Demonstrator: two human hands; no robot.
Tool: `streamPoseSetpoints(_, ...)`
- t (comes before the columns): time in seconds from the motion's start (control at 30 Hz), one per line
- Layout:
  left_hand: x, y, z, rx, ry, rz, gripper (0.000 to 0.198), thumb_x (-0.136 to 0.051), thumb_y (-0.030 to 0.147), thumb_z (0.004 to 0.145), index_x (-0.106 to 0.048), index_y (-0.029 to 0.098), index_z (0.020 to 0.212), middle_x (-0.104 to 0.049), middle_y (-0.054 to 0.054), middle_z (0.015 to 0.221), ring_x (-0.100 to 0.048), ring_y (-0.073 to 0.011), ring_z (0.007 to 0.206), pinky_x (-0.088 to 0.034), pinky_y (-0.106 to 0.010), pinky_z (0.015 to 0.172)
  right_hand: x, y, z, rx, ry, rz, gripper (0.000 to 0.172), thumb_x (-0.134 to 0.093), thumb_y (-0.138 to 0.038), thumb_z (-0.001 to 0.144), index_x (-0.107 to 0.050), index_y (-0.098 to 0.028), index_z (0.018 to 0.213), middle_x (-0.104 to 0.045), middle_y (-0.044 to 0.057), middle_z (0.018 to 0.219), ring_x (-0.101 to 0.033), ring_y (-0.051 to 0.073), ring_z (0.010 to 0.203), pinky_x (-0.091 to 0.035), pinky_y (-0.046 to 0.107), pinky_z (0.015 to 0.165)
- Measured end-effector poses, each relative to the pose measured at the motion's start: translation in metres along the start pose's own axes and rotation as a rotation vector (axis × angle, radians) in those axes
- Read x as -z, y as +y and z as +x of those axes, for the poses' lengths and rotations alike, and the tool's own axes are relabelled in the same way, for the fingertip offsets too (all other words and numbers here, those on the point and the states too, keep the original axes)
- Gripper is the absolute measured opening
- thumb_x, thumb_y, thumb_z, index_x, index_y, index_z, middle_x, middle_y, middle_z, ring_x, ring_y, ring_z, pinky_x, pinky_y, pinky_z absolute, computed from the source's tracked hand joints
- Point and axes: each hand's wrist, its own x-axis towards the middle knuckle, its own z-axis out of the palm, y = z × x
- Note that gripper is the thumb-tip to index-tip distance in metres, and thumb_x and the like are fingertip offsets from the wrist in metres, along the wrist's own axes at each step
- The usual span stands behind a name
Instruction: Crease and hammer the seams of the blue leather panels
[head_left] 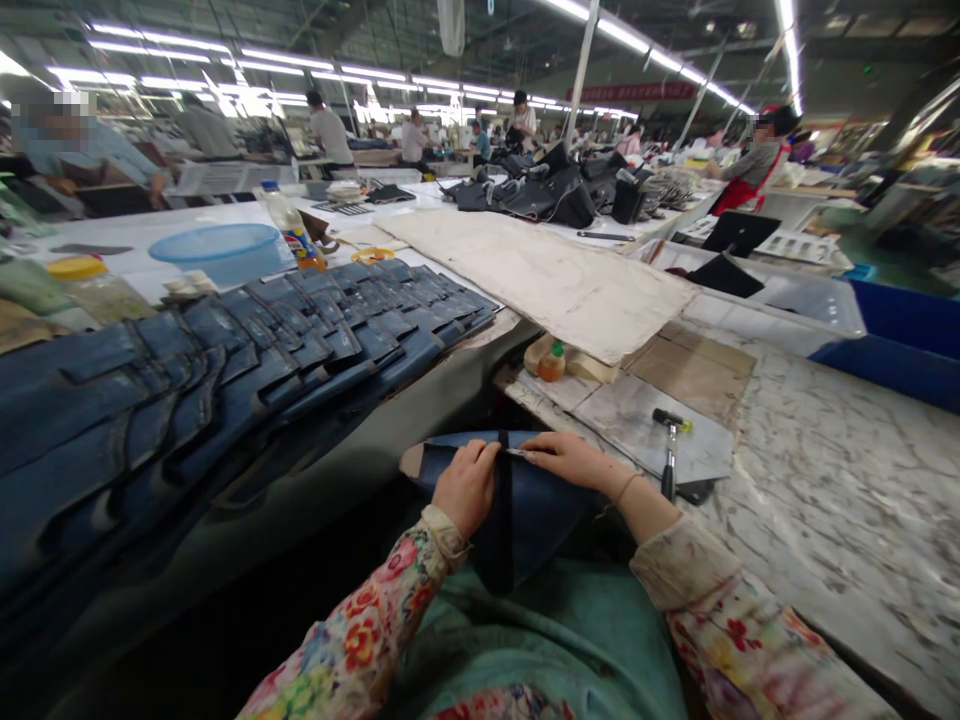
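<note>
A dark blue, leather-like panel [551, 515] rests over my lap, in front of the green apron [555, 640]. A black strap [504, 520] runs down its middle, and a tan patch shows at its left corner. My left hand [466, 488] is closed on the panel just left of the strap, fingertips against the strap's edge. From the other side, my right hand [574, 462] pinches at the panel's upper edge beside the strap. A small pale sliver [516, 452] shows at its fingertips; what it is cannot be made out.
Overlapping blue panels [300, 350] cover the left table. On the right stand a hammer [668, 450], a small bottle of orange liquid [551, 363] and a white bin [787, 295]. A pale sheet [540, 270] lies ahead, with black pieces [532, 190] beyond. Co-workers sit and stand farther back.
</note>
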Motion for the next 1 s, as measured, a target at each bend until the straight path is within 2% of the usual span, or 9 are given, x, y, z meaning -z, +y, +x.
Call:
streamPoseSetpoints(0.1, 0.001, -0.001, -0.004, -0.027, -0.018, -0.023, 0.032, -0.043, 0.012, 0.085, -0.051, 0.019, 0.115, -0.054, -0.006, 0.106, -0.050, -0.0180, 0.096, -0.046, -0.029, 0.086, 0.000, 0.003, 0.001, 0.015, -0.012, -0.017, 0.033, -0.044, -0.032, 0.087, -0.065, -0.016, 0.107, -0.066, 0.006, 0.108, -0.060, 0.020, 0.101, -0.044, 0.032, 0.091)
streamPoseSetpoints(0.23, 0.002, 0.001, -0.002, -0.038, -0.048, -0.003, 0.029, -0.042, 0.012, 0.086, -0.053, 0.020, 0.111, -0.055, -0.005, 0.103, -0.051, -0.0185, 0.094, -0.046, -0.030, 0.084, 0.000, -0.005, 0.001, 0.032, -0.016, -0.092, 0.031, -0.044, -0.029, 0.087, -0.065, -0.018, 0.106, -0.066, 0.007, 0.107, -0.060, 0.020, 0.099, -0.044, 0.032, 0.090)
streamPoseSetpoints(0.47, 0.004, 0.001, 0.007, 0.075, -0.053, 0.058, 0.017, -0.041, 0.012, 0.086, -0.055, 0.019, 0.090, -0.054, -0.005, 0.092, -0.051, -0.0184, 0.089, -0.048, -0.031, 0.081, -0.007, -0.022, -0.005, 0.045, 0.019, -0.233, 0.029, -0.044, -0.021, 0.086, -0.064, -0.017, 0.106, -0.065, 0.010, 0.105, -0.059, 0.022, 0.096, -0.043, 0.033, 0.087)
streamPoseSetpoints(0.63, 0.003, 0.004, 0.003, -0.028, -0.059, 0.007, 0.026, -0.039, 0.009, 0.085, -0.056, 0.020, 0.102, -0.054, -0.005, 0.100, -0.051, -0.0173, 0.095, -0.048, -0.029, 0.084, -0.011, -0.017, -0.012, 0.051, 0.043, -0.242, 0.031, -0.041, -0.022, 0.088, -0.063, -0.015, 0.109, -0.064, 0.011, 0.106, -0.058, 0.021, 0.098, -0.043, 0.034, 0.088)
streamPoseSetpoints(0.83, 0.004, 0.005, 0.001, -0.046, -0.080, 0.006, 0.032, -0.039, 0.007, 0.084, -0.056, 0.021, 0.107, -0.055, -0.005, 0.105, -0.050, -0.0171, 0.098, -0.049, -0.029, 0.085, -0.002, -0.007, -0.009, 0.052, 0.023, -0.214, 0.030, -0.043, -0.025, 0.089, -0.063, -0.018, 0.109, -0.066, 0.006, 0.108, -0.060, 0.018, 0.099, -0.045, 0.030, 0.089)
streamPoseSetpoints(1.0, 0.006, 0.003, 0.000, -0.110, -0.099, 0.024, 0.036, -0.040, 0.004, 0.080, -0.055, 0.018, 0.110, -0.057, -0.006, 0.110, -0.050, -0.0188, 0.096, -0.049, -0.031, 0.086, -0.002, -0.018, -0.007, 0.024, 0.009, -0.297, 0.029, -0.043, -0.026, 0.089, -0.063, -0.018, 0.108, -0.067, 0.007, 0.106, -0.061, 0.019, 0.098, -0.045, 0.029, 0.088)
